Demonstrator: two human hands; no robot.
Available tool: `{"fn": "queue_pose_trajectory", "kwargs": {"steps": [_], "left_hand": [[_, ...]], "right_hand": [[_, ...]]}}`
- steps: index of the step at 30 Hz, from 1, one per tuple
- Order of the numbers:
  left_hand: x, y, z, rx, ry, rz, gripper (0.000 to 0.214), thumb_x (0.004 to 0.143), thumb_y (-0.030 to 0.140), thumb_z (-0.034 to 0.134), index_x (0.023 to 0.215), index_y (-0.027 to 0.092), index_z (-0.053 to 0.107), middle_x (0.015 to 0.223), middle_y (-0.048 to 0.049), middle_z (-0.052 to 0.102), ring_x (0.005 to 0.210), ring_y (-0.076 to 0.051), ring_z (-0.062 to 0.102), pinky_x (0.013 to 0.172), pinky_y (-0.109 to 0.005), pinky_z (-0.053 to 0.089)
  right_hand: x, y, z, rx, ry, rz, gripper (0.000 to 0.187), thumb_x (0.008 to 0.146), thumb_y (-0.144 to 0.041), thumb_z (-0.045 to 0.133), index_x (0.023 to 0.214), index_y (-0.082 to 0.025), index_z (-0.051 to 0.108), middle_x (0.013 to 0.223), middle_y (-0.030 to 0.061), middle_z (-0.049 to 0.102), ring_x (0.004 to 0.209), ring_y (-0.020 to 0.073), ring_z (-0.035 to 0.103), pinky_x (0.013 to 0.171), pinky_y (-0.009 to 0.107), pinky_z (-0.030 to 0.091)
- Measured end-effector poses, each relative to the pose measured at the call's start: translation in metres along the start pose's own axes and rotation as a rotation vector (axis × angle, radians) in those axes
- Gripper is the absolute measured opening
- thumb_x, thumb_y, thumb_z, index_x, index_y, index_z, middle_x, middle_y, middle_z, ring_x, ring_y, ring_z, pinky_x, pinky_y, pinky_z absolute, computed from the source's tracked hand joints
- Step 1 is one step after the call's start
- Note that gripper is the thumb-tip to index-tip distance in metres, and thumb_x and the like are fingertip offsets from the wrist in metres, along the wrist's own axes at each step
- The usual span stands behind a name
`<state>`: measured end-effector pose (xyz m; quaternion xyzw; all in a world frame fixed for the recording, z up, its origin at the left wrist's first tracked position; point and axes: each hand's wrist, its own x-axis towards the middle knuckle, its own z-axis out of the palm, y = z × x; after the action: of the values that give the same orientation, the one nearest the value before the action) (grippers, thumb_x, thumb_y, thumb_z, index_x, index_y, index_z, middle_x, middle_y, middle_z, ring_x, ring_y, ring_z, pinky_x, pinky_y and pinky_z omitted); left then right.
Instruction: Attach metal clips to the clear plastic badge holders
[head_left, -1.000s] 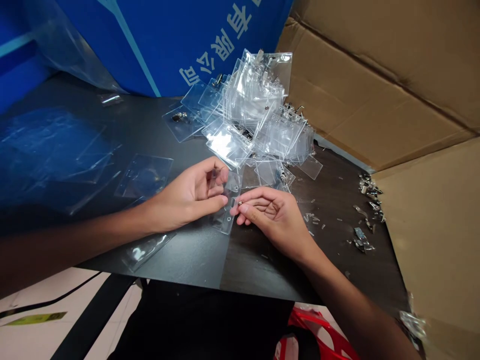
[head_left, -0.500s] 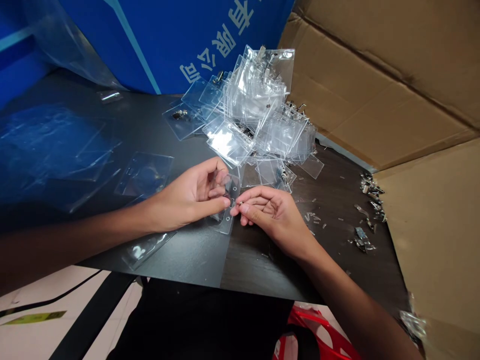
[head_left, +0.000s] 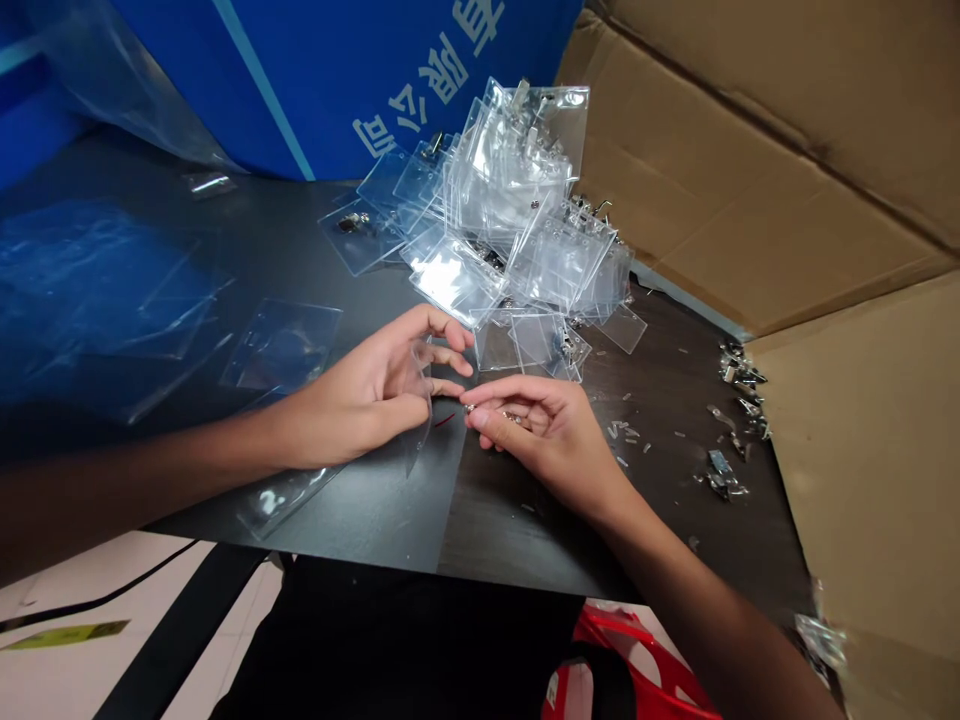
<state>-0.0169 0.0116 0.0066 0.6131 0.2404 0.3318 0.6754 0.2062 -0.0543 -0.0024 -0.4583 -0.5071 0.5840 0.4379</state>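
My left hand (head_left: 390, 385) holds a clear plastic badge holder (head_left: 422, 428) against its palm with the thumb. The holder is turned nearly edge-on, and its upper part is partly hidden by the hand. The other fingers of that hand reach out over the holder to the right. Close beside it, my right hand (head_left: 544, 425) pinches a small shiny metal clip (head_left: 470, 408) between thumb and forefinger. More of the metal shows between the curled fingers. Beyond both hands rises a heap of clear badge holders (head_left: 510, 190), many with metal clips on them.
Loose metal clips (head_left: 726, 472) lie along the table's right side by a cardboard wall (head_left: 862, 400). Small clear plastic bits (head_left: 622, 435) are scattered nearer. A badge holder (head_left: 285, 340) and blue-tinted plastic film (head_left: 97, 290) lie left. A blue panel (head_left: 337, 80) stands behind.
The badge holder has turned from facing up to nearly edge-on as my left hand drew slightly left and its fingers spread. My right hand still pinches the clip, now more visible.
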Motion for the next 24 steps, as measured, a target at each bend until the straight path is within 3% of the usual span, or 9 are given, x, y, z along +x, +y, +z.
{"fn": "queue_pose_trajectory", "kwargs": {"steps": [4, 10, 17, 24], "left_hand": [[0.001, -0.006, -0.003, -0.007, 0.028, -0.014, 0.048, 0.081, 0.004, 0.072, 0.124, 0.025, 0.066, 0.138, -0.0080, 0.060, 0.121, -0.024, 0.070, 0.105, -0.042, 0.065], [0.003, -0.010, -0.006, 0.034, 0.058, 0.010, 0.055, 0.083, 0.013, 0.081, 0.134, 0.028, 0.063, 0.147, -0.0094, 0.057, 0.126, -0.027, 0.071, 0.103, -0.041, 0.066], [0.002, 0.000, 0.000, 0.127, 0.076, -0.074, 0.053, 0.086, 0.013, 0.083, 0.130, 0.024, 0.056, 0.112, -0.0017, 0.066, 0.096, -0.015, 0.074, 0.089, -0.030, 0.065], [0.000, 0.002, 0.005, 0.201, 0.070, -0.057, 0.047, 0.089, 0.015, 0.081, 0.130, 0.023, 0.060, 0.117, -0.0037, 0.066, 0.093, -0.015, 0.077, 0.087, -0.031, 0.066]], "right_hand": [[-0.002, -0.002, 0.003, -0.035, 0.061, -0.048, 0.026, 0.079, -0.031, 0.101, 0.096, -0.022, 0.085, 0.086, 0.0016, 0.082, 0.075, 0.0142, 0.074, 0.075, 0.029, 0.064], [-0.008, -0.006, 0.008, -0.215, 0.140, -0.202, 0.007, 0.091, -0.024, 0.084, 0.097, -0.022, 0.085, 0.086, 0.0015, 0.080, 0.067, 0.0130, 0.063, 0.061, 0.028, 0.053], [-0.011, -0.009, 0.010, -0.198, 0.146, -0.251, 0.007, 0.095, -0.024, 0.083, 0.100, -0.026, 0.087, 0.093, 0.0027, 0.081, 0.078, 0.0172, 0.067, 0.072, 0.034, 0.056], [-0.012, -0.008, 0.008, -0.142, 0.169, -0.193, 0.007, 0.096, -0.027, 0.085, 0.102, -0.027, 0.088, 0.095, 0.0026, 0.082, 0.076, 0.0171, 0.066, 0.071, 0.035, 0.055]]}}
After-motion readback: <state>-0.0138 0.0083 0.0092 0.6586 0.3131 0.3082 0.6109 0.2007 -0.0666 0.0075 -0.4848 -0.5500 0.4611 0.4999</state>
